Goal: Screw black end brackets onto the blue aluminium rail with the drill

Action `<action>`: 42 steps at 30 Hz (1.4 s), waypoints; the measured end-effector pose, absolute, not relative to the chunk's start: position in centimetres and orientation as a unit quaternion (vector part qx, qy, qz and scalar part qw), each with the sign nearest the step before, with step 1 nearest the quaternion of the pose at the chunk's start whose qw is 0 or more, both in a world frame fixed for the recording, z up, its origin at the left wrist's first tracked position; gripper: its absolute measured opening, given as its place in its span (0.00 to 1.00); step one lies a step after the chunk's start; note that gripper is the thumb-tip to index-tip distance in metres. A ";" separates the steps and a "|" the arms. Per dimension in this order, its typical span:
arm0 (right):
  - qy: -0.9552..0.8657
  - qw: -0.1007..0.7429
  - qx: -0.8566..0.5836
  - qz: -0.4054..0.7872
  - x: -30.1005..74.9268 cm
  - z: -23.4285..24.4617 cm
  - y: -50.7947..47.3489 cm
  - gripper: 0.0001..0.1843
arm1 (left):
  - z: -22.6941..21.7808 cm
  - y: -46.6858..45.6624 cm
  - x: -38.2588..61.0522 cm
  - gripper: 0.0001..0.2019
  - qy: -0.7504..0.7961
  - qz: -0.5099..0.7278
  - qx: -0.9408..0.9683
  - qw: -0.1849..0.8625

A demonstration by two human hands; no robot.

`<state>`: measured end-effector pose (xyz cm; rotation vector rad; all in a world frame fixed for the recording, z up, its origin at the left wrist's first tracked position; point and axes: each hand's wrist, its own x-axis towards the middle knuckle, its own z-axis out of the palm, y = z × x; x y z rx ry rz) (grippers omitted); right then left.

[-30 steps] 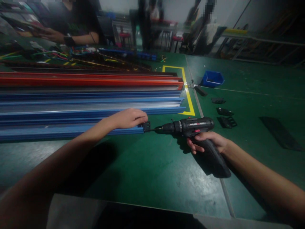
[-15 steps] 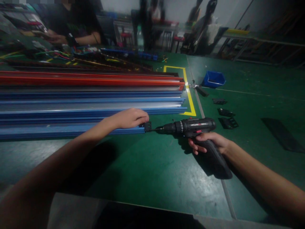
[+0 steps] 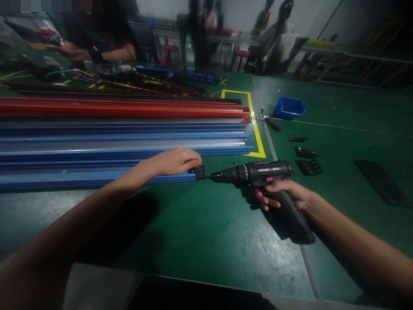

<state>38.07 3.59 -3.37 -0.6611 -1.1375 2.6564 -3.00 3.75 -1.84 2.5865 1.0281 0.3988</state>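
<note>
Your right hand curls closed around the black drill, its bit still at the black end piece on the blue rail: alignment seems steady. Your left hand, half-curled, rests there, grip unclear. Red rails lie beyond.

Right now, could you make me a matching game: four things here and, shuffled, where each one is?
1. power drill
2. black end piece
3. blue bin
4. orange-red rail

A. beyond the blue rails, running off the picture's left edge
B. at the end of a blue rail, by the left hand
C. in the right hand
D. just beyond the loose black parts

Pairs: 1-C, 2-B, 3-D, 4-A
</note>
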 end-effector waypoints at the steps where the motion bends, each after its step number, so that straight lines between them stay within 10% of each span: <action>1: -0.382 0.089 -0.221 0.893 38.1 -3.4 3.6 0.13 | -1.9 3.8 -3.0 0.21 0.360 0.141 0.908 0.164; 42: -0.308 0.071 -0.242 0.917 38.1 -3.1 4.2 0.19 | -1.8 3.7 -3.0 0.20 0.362 0.135 0.907 0.171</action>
